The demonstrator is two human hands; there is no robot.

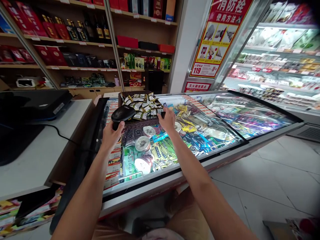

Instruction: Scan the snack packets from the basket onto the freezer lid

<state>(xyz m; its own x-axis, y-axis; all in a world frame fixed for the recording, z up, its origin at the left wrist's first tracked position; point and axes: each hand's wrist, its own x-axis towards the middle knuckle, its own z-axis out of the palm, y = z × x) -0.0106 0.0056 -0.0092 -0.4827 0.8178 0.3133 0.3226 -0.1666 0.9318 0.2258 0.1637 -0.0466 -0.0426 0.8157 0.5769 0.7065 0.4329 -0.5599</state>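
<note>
Black scanner (123, 113), basket (138, 123) of packets (146, 107)
Left hand (112, 135) grips the scanner — right hand (168, 119) at the basket's edge, hold unclear.

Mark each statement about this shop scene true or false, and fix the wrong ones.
1. The left hand holds a black scanner. True.
2. The basket contains small wrapped packets. True.
3. The basket stands on the floor. False: it is on top of the glass-topped freezer.
4. The right hand is at the basket's left side. False: it is at the right side.
5. The red-and-yellow poster shows the number 119. True.
</note>
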